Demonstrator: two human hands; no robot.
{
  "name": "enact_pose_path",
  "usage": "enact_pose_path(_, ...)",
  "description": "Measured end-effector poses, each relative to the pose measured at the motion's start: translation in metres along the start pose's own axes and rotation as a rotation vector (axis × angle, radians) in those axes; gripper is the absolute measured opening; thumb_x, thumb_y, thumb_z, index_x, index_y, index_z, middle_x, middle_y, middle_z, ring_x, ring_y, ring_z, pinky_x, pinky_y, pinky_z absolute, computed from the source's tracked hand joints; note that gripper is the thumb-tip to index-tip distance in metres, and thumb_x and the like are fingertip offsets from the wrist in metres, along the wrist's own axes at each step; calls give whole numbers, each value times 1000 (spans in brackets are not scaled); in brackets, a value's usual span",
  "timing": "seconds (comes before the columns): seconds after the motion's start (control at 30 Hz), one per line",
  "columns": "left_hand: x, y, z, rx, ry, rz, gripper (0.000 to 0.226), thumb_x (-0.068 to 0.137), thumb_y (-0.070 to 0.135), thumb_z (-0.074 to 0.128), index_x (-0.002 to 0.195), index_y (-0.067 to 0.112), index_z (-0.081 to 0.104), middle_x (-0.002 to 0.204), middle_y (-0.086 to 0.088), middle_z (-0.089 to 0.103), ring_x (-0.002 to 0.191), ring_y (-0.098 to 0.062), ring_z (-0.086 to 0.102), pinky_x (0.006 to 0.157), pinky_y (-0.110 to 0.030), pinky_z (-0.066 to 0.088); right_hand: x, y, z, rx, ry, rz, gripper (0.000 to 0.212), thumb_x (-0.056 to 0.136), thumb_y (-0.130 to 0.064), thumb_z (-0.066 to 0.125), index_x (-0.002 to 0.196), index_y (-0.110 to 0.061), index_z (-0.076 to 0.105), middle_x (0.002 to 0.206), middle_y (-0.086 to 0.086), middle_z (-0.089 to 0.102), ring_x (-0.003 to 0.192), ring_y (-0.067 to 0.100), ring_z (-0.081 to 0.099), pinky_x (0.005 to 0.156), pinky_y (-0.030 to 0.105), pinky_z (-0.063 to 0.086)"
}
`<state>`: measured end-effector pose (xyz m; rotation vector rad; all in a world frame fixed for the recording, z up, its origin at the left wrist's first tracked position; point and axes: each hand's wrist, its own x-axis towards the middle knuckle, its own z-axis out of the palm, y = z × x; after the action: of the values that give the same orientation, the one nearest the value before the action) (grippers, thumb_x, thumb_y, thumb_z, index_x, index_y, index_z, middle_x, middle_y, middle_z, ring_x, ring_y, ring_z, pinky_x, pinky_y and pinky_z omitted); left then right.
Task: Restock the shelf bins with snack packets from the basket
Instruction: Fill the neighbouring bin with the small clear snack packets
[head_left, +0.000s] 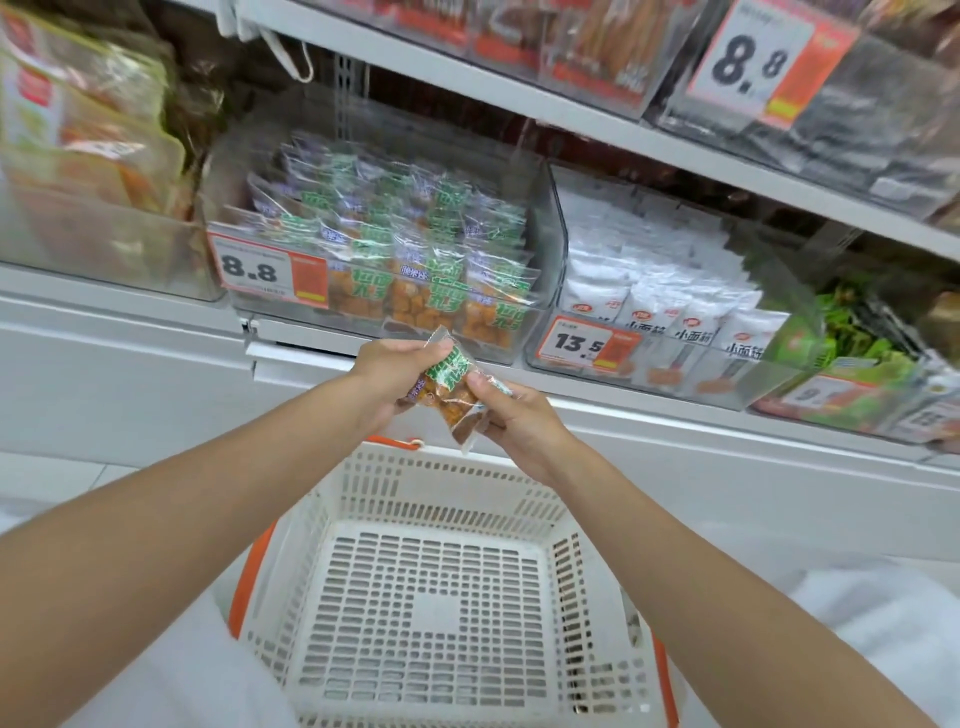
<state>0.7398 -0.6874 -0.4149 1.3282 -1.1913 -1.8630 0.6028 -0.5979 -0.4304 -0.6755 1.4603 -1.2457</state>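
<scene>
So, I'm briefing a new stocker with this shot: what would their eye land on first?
The green-and-orange snack packet at the centre, pinched between the left hand and the right hand. Just behind it, a clear bin packed with matching packets carries a bold 8.8 price tag, and the white basket sits below the hands.

Shelving: white metal shop shelves (571, 117) run in tiers, slanting across the view.
Base: a plain white panel (130, 374) closes the unit below the lowest tier.
Floor: pale glossy tiles (52, 475) at lower left.
Light: bright, even, cool.
</scene>
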Motion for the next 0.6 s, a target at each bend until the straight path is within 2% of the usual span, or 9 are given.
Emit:
enact_pose_path(0.07,0,8,-2,105,-81,47,40,84,43,72,112,15,69,93,5,70,73,-6,63,57,-19,45,-1,-1,-1,43,-12,3,23,87,-23,69,98,-2,69,89,21,69,70,27,67,70,26,56)
enact_pose_path(0.13,0,18,-10,244,-223,60,43,81,51,70,111,20,68,102,10,68,92,-5,62,71,-23,50,-2,-2,-5,89,-40,-5,20,90,-22,66,98,-4,70,88,18,71,72,26,68,72,26,55)
enact_pose_path(0.2,0,25,-17,339,-358,51,44,76,41,77,111,16,68,105,1,71,99,-14,65,83,-28,53,-1,-4,-12,153,-52,-7,27,92,-23,64,109,-2,68,99,18,70,85,25,67,79,27,54)
enact_pose_path(0.27,3,27,-21,368,-381,103,40,75,20,80,110,5,68,105,-10,72,96,-19,68,84,-28,55,-1,-8,-19,103,-62,-5,35,91,-24,64,118,-2,65,109,17,68,96,25,65,86,29,53)
enact_pose_path(0.37,2,29,-21,498,-305,247,29,77,14,81,103,9,71,103,-7,72,91,-17,67,85,-33,55,-4,-22,-23,-173,-81,-39,25,89,-14,68,114,-14,66,108,9,71,97,18,64,88,30,49)
enact_pose_path(0.43,2,33,-21,619,-308,360,26,77,17,81,102,14,74,98,-4,73,87,-14,66,79,-31,54,-5,-35,-22,-301,-72,-108,39,84,-7,72,118,-24,60,107,6,71,94,13,65,81,24,50)
enact_pose_path(0.5,-1,37,-19,696,-341,453,27,77,16,81,103,19,75,92,2,74,76,-4,65,67,-19,50,-4,-47,-18,-422,-65,-206,48,79,-5,78,120,-22,59,105,10,72,91,15,67,79,28,55)
enact_pose_path(0.57,-4,42,-18,743,-330,528,29,76,14,82,103,19,75,91,5,75,75,-5,67,70,-21,52,-3,-58,-14,-653,-35,-291,40,75,-10,83,108,-21,63,91,5,72,80,14,66,76,33,56)
enact_pose_path(0.6,-5,45,-17,767,-309,559,30,75,15,83,104,19,75,92,6,75,78,-8,69,73,-26,54,-4,-64,-12,-775,-23,-306,37,74,-15,84,104,-22,63,81,-2,69,69,8,62,68,29,52)
